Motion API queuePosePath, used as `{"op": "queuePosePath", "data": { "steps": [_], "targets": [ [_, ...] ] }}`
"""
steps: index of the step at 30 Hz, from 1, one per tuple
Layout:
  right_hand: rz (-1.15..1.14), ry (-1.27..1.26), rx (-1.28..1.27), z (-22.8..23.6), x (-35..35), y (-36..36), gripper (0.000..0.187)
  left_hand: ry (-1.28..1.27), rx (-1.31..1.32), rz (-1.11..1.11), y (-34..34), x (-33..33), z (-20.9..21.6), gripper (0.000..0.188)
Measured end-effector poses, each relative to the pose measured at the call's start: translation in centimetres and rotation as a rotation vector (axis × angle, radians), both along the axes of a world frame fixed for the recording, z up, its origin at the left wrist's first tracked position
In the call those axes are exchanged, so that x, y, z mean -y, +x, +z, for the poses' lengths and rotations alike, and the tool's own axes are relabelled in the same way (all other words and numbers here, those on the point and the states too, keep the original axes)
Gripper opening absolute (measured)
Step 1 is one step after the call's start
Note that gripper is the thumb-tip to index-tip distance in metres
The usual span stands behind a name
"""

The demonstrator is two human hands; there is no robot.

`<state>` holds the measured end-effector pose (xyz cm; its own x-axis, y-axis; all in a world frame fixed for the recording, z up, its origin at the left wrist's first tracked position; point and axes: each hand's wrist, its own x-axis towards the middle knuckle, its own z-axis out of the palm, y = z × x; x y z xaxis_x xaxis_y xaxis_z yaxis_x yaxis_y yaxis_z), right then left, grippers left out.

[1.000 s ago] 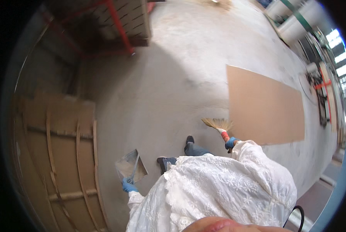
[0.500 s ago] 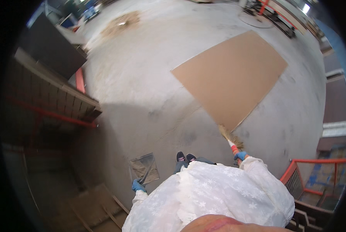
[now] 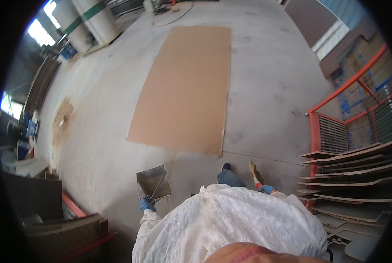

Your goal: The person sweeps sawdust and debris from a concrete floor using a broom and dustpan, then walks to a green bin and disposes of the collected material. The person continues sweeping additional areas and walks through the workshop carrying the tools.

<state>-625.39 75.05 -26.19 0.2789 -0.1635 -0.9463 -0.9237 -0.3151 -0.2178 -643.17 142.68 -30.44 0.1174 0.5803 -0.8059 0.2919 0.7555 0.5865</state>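
Observation:
In a blue glove, my left hand (image 3: 148, 203) grips the handle of a dustpan (image 3: 157, 180), a grey square pan held low over the floor. My right hand (image 3: 267, 189), also gloved in blue, is closed round the red and white handle of a straw hand broom (image 3: 254, 170). Its bristles point forward; whether they touch the floor I cannot tell. A large tan board (image 3: 185, 87) lies flat on the concrete ahead, with the dustpan off its near left corner and the broom off its near right corner.
Thin boards lie stacked in a red-framed rack (image 3: 353, 175) at my right. Dark boards and a wooden stack (image 3: 64, 232) stand at near left. A sawdust pile (image 3: 62, 122) lies on the left floor. White cylinders (image 3: 91, 22) stand far left.
My view has swung to the right, so the rack shows more and the tan board sits further left. The broom has drawn back from the board's near corner toward me.

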Motion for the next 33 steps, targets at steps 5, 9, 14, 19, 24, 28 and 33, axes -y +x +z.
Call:
{"op": "queuePosePath", "data": {
  "steps": [5, 9, 14, 19, 24, 28, 33],
  "targets": [
    [-0.15, 0.065, 0.014, -0.6, -4.3, 2.0, 0.035, 0.03, 0.072, -0.081, 12.8, -8.3, 5.9, 0.018],
    [-0.618, 0.237, 0.056, 2.1, -13.8, 6.2, 0.028, 0.166, 0.1, -0.238, 27.8, -18.3, 12.0, 0.02],
    [-0.779, 0.345, 0.082, 2.0, -13.4, 18.2, 0.021, 0.075, 0.088, -0.338, 46.2, -16.5, 10.6, 0.023],
    [-0.628, 0.297, 0.171, 2.5, -9.3, 30.9, 0.025, 0.101, 0.068, -0.531, 66.1, -7.2, 9.6, 0.027],
    [-0.42, 0.281, 0.163, 6.0, -2.7, 43.4, 0.026, 0.022, 0.055, -0.624, 85.2, 6.2, 10.7, 0.022],
    [-0.466, 0.282, 0.148, 5.7, 2.6, 56.0, 0.028, 0.011, 0.087, -0.714, 99.7, 11.9, 11.9, 0.021],
    [-0.44, 0.283, 0.122, 3.1, 12.0, 73.2, 0.032, -0.023, 0.145, -0.681, 114.4, 18.6, 10.5, 0.019]
  ]
}}
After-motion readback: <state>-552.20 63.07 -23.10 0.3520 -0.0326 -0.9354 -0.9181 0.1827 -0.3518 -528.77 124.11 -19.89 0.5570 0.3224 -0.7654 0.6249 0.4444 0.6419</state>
